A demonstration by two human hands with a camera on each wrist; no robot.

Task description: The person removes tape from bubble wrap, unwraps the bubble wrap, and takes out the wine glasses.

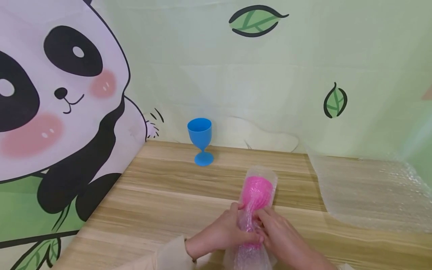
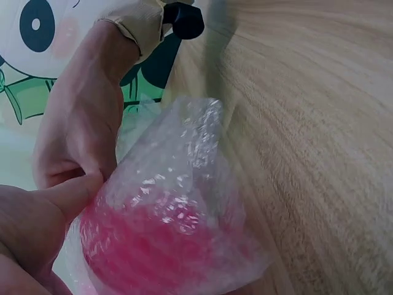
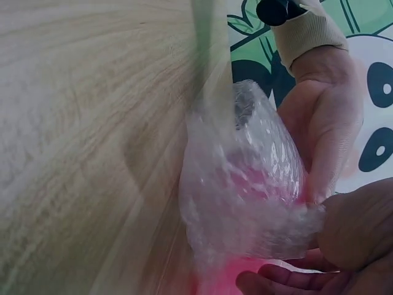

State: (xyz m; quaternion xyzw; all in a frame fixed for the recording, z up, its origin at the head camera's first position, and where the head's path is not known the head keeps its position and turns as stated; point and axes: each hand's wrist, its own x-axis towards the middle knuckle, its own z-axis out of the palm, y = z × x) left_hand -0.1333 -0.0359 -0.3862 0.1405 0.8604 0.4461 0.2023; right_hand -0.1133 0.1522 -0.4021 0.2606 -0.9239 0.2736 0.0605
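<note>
- Backing the station is a panda-printed cloth (image 1: 189,45), meeting the far edge of the table.
- Table (image 1: 162,210): wood-grained; it carries every item noted below.
- Loose bubble wrap sheet (image 1: 374,198): spread at your right, apart from the bundle, presumably to leave you working room.
- Clear wrapping (image 1: 251,258): surrounds the pink goblet and extends past both its ends.
- Pink goblet (image 1: 258,187): directly before you, lying down on the near part of the table. Bowl points away from you, foot toward you; the long axis runs front to back, far end slanting slightly right.
- Blue goblet (image 1: 200,135): unwrapped, upright near the cloth, left of the bundle, apparently set out of your way.
- Left hand (image 1: 224,228): grips the wrapping from the left, thumb across the stem, seemingly to steady it.
- Right hand (image 1: 283,228): pinches the wrapping beside the stem, probably keeping the plastic snug at the narrowest part.
</note>
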